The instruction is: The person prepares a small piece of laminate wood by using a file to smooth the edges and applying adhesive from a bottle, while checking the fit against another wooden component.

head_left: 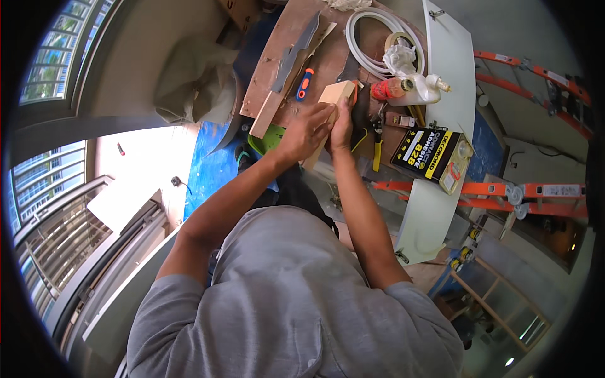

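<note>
A pale, flat-sided piece of wood (pixel 336 92) slants across the near edge of the brown work board (pixel 268 66). My left hand (pixel 305 133) is closed over its left side, with the fingertips close to my other hand. Along its right side, my right hand (pixel 341 128) grips the same piece, thumb toward the far end. Just beyond the right fingers shows a bit of something orange (pixel 355 96), mostly hidden. An orange-and-blue tool handle (pixel 305 85) lies left of the wood, beside a long wooden strip (pixel 267 113) and a jagged grey sheet (pixel 296 53).
To the right are yellow-handled pliers (pixel 377 148), a red-labelled bottle (pixel 387 89), a white bottle (pixel 423 91) and a black-and-yellow adhesive tin (pixel 428 157). Coiled white edging (pixel 350 38) lies farther back. An orange ladder (pixel 485 189) stands at right; a green container (pixel 270 137) sits below the board.
</note>
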`<state>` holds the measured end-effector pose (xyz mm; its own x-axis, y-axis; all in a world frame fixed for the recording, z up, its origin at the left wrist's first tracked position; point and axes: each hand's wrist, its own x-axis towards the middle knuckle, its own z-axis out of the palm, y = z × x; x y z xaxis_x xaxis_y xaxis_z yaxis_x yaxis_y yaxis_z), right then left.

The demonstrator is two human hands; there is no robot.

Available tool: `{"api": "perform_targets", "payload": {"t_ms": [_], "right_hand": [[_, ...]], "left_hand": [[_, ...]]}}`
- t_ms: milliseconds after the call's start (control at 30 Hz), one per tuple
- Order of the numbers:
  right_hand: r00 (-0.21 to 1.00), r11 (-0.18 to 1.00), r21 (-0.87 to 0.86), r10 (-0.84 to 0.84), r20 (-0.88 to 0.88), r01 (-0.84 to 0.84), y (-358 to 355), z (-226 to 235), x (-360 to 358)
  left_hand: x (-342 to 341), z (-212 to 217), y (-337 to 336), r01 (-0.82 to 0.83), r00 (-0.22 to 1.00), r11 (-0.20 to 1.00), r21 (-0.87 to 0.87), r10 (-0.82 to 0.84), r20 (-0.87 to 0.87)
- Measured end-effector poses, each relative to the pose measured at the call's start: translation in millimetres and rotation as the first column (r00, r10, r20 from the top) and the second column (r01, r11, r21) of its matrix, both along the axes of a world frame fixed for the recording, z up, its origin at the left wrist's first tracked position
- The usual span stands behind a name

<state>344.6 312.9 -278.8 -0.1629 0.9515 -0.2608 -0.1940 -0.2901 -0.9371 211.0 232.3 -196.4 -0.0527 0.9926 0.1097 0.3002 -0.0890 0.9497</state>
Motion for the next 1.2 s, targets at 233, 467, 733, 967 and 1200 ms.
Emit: {"api": "perform_targets", "payload": {"t_ms": [233, 467, 733, 967, 1200], "right_hand": [[0.992, 0.941, 0.325, 0.062, 0.111, -0.095, 41.7, 10.6, -2.2], [0.967, 0.905, 0.402, 0.036, 0.25, -0.138, 48.2, 23.3, -7.7], [0.947, 0.88, 0.461, -0.046, 0.318, -0.112, 45.1, 25.2, -16.0], [0.91, 0.906, 0.423, -0.148, 0.386, -0.033, 41.2, 33.5, -26.3], [0.963, 0.948, 0.313, -0.143, 0.228, 0.066, 36.6, 31.3, -36.5]], "left_hand": [[-48.3, -32.7, 27.8, -0.451, 0.819, 0.89, -0.075, 0.379, -0.43], [-71.2, -56.1, 53.4, -0.394, 0.682, 0.9, -0.186, 0.151, -0.715], [-95.8, -73.8, 49.0, -0.277, 0.718, 0.957, -0.09, 0.144, -0.681], [-64.5, 58.1, 1.6, -0.099, 0.938, 0.876, -0.473, 0.241, 0.249], [-0.8, 95.7, -24.5, -0.221, 0.967, 0.794, -0.566, 0.255, -0.02]]}}
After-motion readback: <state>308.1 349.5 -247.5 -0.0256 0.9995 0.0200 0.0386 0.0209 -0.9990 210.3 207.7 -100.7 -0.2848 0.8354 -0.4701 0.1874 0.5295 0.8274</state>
